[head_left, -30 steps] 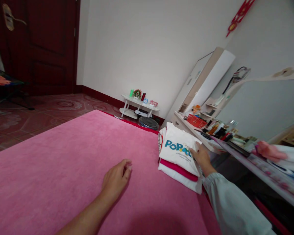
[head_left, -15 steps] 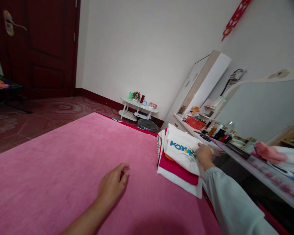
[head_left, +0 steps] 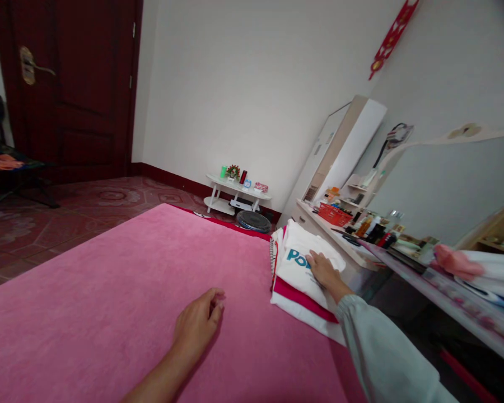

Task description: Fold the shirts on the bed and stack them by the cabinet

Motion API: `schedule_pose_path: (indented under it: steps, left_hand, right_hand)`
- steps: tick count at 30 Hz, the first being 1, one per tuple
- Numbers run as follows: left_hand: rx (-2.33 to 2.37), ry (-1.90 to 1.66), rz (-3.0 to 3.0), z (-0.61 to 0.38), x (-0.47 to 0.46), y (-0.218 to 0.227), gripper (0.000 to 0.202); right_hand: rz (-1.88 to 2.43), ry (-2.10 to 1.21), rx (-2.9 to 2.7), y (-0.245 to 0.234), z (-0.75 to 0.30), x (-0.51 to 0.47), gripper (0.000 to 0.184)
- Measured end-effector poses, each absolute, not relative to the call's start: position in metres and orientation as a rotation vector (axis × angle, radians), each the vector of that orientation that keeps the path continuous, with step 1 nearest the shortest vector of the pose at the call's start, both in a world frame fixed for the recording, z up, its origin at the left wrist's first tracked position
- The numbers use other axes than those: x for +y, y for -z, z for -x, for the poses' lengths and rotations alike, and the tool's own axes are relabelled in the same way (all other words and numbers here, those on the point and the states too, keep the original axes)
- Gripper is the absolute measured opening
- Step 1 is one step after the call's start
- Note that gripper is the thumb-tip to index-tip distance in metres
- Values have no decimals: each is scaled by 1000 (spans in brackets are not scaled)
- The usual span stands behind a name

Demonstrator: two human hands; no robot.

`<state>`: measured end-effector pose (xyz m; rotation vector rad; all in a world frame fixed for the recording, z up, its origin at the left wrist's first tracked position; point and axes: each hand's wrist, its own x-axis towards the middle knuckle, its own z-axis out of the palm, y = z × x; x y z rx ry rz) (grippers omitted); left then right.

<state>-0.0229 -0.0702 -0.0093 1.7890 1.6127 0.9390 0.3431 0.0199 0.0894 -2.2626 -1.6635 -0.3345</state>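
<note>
A stack of folded clothes rests at the right edge of the pink bedspread (head_left: 121, 285). Its top piece is a folded white T-shirt (head_left: 296, 274) with blue lettering. My right hand (head_left: 325, 273) lies on this shirt, fingers stretched over the print and hiding part of it; it is open. Below the shirt show a dark pink folded garment (head_left: 304, 300) and a white folded garment (head_left: 302, 322). My left hand (head_left: 197, 319) is over the bedspread, left of the stack, with loosely bent fingers, thumb apart and nothing held.
Right of the bed stands a dressing table (head_left: 319, 221) with a mirror (head_left: 449, 184), a red basket (head_left: 334, 214) and several bottles. Beyond the bed are a small white shelf table (head_left: 218, 204) and a round dark object (head_left: 254, 221). A chair (head_left: 21, 168) stands at left.
My right hand has moved left from the shirt's right edge onto its printed front. The left hand stays nearly in place. The view has shifted slightly.
</note>
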Motion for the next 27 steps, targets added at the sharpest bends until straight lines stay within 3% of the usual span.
schedule_pose_path:
  steps: [4, 9, 13, 20, 27]
  left_hand:
    - [1587, -952, -1797, 24, -69, 12, 26]
    - [1542, -974, -1859, 26, -69, 16, 24]
    - [1498, -946, -2055, 23, -77, 16, 26]
    - [1513, -796, -2339, 24, -110, 9, 35]
    - [1427, -884, -2299, 32, -121, 4, 33]
  right_hand:
    - [2064, 520, -1789, -80, -270, -22, 45]
    - [1713, 201, -2183, -24, -158, -98, 52]
    - [1783, -88, -2173, 4, -102, -134, 53]
    - [1644, -21, -2037, -3, -85, -155, 41]
    - [1325, -223, -1968, -1, -97, -156, 38]
